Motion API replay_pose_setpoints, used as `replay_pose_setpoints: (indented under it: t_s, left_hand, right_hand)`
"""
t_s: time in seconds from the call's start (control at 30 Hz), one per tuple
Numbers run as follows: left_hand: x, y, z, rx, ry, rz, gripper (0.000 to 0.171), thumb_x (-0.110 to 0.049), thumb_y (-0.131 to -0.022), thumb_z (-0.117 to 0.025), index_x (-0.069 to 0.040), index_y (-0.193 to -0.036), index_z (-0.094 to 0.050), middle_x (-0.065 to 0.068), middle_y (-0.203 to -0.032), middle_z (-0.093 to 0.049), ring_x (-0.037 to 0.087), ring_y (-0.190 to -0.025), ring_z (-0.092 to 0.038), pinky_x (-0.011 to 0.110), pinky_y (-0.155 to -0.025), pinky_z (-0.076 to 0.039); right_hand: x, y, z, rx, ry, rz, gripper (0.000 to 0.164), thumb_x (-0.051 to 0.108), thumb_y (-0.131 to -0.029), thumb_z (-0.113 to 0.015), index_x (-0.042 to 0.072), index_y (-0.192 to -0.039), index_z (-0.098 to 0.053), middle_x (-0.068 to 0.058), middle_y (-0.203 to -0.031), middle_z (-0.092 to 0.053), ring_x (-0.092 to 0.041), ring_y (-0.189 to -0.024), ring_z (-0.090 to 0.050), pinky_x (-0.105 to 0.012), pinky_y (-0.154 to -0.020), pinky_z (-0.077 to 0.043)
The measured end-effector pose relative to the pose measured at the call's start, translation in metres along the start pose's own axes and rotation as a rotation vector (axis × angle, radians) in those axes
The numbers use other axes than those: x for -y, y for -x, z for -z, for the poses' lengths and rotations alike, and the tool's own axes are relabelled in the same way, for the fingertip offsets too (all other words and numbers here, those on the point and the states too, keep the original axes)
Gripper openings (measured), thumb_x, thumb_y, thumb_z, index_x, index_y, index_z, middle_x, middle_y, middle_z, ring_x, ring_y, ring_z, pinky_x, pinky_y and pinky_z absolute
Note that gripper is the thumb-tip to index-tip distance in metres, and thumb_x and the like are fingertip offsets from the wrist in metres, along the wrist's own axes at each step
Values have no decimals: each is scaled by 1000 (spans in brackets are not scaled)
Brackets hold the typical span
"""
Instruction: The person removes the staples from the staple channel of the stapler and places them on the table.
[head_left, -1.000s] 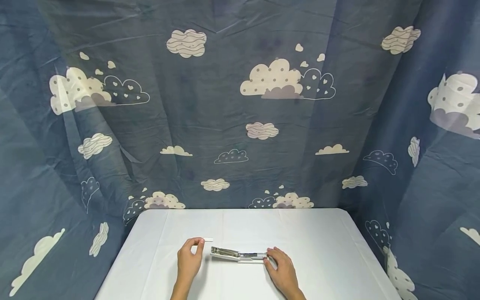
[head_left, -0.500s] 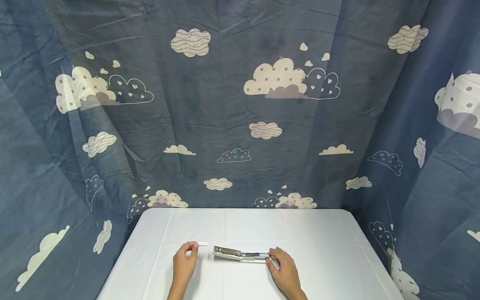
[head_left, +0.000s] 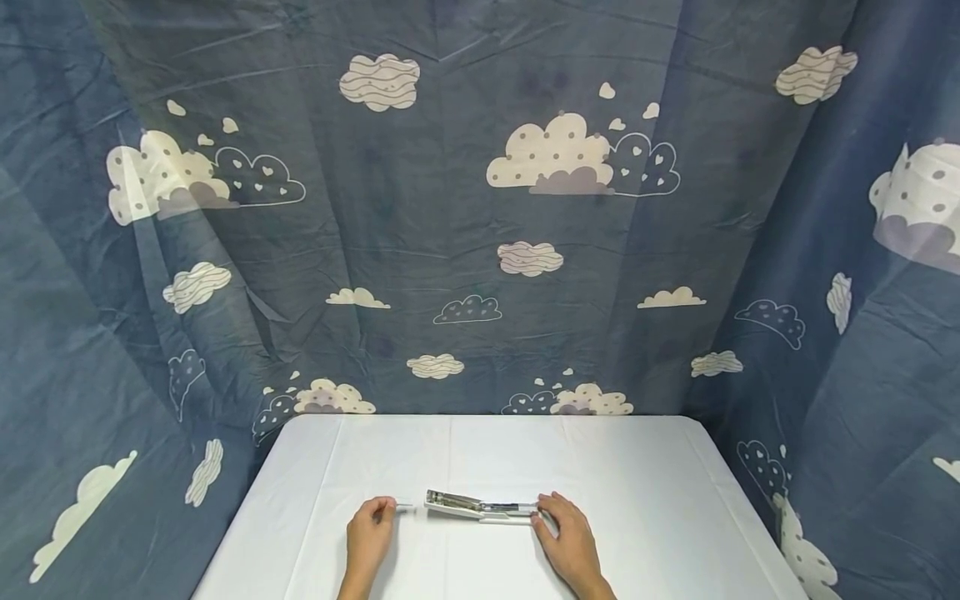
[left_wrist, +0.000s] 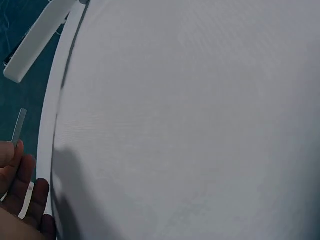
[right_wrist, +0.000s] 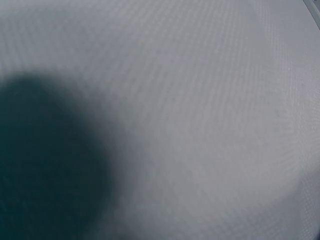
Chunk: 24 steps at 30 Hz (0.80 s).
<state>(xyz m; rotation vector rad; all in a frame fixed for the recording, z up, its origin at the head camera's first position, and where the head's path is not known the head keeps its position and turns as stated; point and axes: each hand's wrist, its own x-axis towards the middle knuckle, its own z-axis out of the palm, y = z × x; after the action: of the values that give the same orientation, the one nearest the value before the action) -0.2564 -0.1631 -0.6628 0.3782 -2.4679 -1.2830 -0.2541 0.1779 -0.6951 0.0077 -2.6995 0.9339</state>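
A white stapler (head_left: pixel 455 507) lies opened out near the front of the table, its metal inner parts facing up. At its right end my right hand (head_left: pixel 570 543) holds it between thumb and fingers. My left hand (head_left: pixel 366 537), left of the stapler, pinches a thin strip of staples (head_left: pixel 405 506) between thumb and fingertips. The strip points right, a short gap from the stapler's raised left end. In the left wrist view the silvery strip of staples (left_wrist: pixel 19 125) sticks up from the fingers, below the stapler's white arm (left_wrist: pixel 36 46).
A white cloth covers the table (head_left: pixel 615 467). Behind and at both sides hangs a dark blue curtain (head_left: pixel 450 208) with cloud prints. The right wrist view shows mostly white cloth (right_wrist: pixel 210 125) and a dark blurred shape at left.
My left hand has drawn back left and towards me with the strip of staples, which now shows as a thinner line. My right hand keeps its hold on the stapler.
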Motion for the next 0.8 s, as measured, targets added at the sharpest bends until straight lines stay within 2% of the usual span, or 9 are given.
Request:
replay_pose_setpoints:
  t_s: [0.2,0.53,0.7,0.8]
  left_hand:
    - [6,3,-3,-3,-82,-31,7,-18,-88,-68,-13,-88,-74,6,-91,-72,30,-91,-67,51,-87,-47]
    - [8,2,-6,-13,-137,-78,6,-13,-84,-71,-12,-79,-72,5,-89,-68,26,-86,-59,44,-78,-46]
    - [5,-1,-6,7,-147,-64,7,-13,-85,-69,-12,-79,-71,7,-89,-67,28,-87,-58,46,-78,-47]
    - [5,-2,-6,16,-157,-57,7,-12,-84,-70,-11,-78,-71,8,-89,-66,28,-87,-58,46,-77,-47]
  right_hand:
    - [-1,2,-1,-7,-3,20,31,36,-87,-70,20,-113,-69,3,-126,-67,-24,-130,-53,-48,-113,-34]
    - [-3,1,0,-44,2,69,29,35,-87,-71,19,-112,-69,2,-123,-68,-25,-128,-55,-49,-110,-36]
    - [-3,0,-2,-51,4,60,30,35,-87,-71,20,-112,-69,3,-124,-68,-25,-128,-54,-48,-112,-35]
    - [-4,0,-3,-66,7,84,30,35,-87,-71,19,-112,-69,2,-123,-68,-26,-127,-55,-49,-111,-35]
